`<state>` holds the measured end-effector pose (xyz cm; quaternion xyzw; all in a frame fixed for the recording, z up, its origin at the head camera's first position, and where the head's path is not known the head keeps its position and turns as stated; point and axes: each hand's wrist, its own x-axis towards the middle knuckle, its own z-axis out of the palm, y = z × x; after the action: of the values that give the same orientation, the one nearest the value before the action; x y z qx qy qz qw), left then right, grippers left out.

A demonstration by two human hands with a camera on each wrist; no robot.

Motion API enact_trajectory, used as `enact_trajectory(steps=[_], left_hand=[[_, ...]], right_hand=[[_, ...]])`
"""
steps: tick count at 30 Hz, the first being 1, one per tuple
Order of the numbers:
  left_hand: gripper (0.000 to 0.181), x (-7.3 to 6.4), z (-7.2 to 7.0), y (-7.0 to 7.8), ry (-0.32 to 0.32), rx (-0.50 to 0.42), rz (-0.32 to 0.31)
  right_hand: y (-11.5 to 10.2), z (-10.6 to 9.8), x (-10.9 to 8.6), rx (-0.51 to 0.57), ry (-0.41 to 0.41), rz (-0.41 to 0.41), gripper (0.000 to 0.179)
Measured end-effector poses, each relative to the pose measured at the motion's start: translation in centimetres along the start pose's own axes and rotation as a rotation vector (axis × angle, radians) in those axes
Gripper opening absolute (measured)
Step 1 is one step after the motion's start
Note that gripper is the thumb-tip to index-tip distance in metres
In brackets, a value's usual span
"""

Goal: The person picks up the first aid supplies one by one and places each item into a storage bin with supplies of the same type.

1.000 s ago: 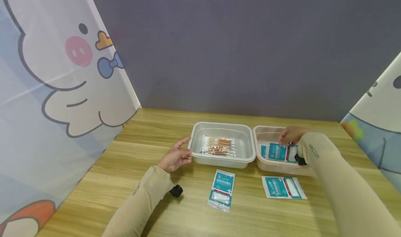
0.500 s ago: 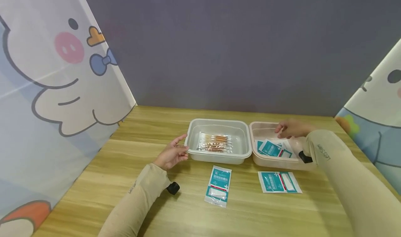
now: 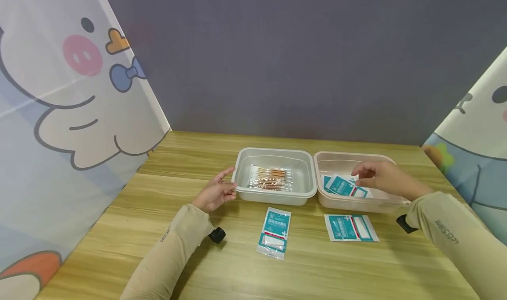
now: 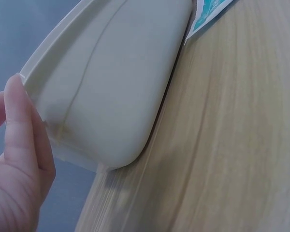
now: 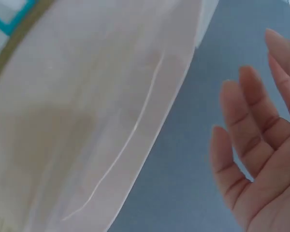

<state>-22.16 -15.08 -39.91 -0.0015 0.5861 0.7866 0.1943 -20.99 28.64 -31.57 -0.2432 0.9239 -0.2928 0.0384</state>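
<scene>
Over the pink plastic basin [image 3: 356,205], my right hand [image 3: 382,176] hovers with loosely bent fingers and nothing in them. Teal-and-white dressing packets [image 3: 341,185] lie overlapping inside that basin, partly hidden by the hand. My left hand [image 3: 215,192] touches the left rim of the white basin [image 3: 273,196] with its thumb and fingertips, fingers mostly extended. In the left wrist view the thumb [image 4: 18,111] meets the rim. Inside the white basin sit clear-wrapped cotton swabs [image 3: 271,178] with brown sticks. The right wrist view shows the right fingers [image 5: 237,116] apart from the basin wall.
Two more dressing packets lie on the wooden table [image 3: 198,264]: one upright packet [image 3: 274,232] before the white basin, one sideways packet [image 3: 351,227] before the pink basin. The basins stand side by side. A grey panel [image 3: 277,62] rises behind, with cartoon-printed sheets at both sides.
The right hand has come away from the packets in the pink basin, which now lie slanted there. The right forearm has shifted right. The left hand stays at the white basin's rim.
</scene>
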Motion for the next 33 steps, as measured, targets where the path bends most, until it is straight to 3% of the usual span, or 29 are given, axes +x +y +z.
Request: enact_trajectory(steps=[3, 6, 9, 12, 15, 20, 24, 28, 33], left_hand=[[0.066, -0.1, 0.0, 0.1, 0.001, -0.007, 0.001], [0.066, -0.1, 0.0, 0.1, 0.001, -0.010, -0.002], [0.066, -0.1, -0.1, 0.0, 0.003, -0.008, -0.003], [0.066, -0.1, -0.1, 0.0, 0.001, -0.002, 0.001], [0.066, -0.1, -0.1, 0.1, -0.004, -0.001, 0.003], [0.066, -0.1, 0.0, 0.1, -0.005, 0.000, 0.000], [0.066, -0.1, 0.0, 0.1, -0.005, -0.007, 0.000], [0.066, -0.2, 0.0, 0.1, -0.001, -0.008, -0.001], [0.066, -0.2, 0.0, 0.1, -0.004, -0.008, -0.004]], right_hand=[[-0.1, 0.6, -1.0, -0.033, 0.060, -0.107, 0.015], [0.2, 1.2, -1.8, -0.136, 0.140, -0.233, 0.019], [0.6, 2.0, -2.1, -0.240, 0.246, -0.447, 0.012], [1.0, 3.0, -2.1, -0.311, 0.358, -0.674, 0.029], [1.3, 3.9, -2.2, -0.336, 0.427, -0.790, 0.041], [1.3, 5.1, -3.1, -0.335, 0.403, -0.803, 0.040], [1.0, 5.5, -4.3, -0.300, 0.276, -0.667, 0.025], [0.7, 5.7, -5.0, -0.354, 0.143, -0.526, 0.036], [1.0, 6.7, -5.1, -0.414, 0.108, -0.528, 0.039]])
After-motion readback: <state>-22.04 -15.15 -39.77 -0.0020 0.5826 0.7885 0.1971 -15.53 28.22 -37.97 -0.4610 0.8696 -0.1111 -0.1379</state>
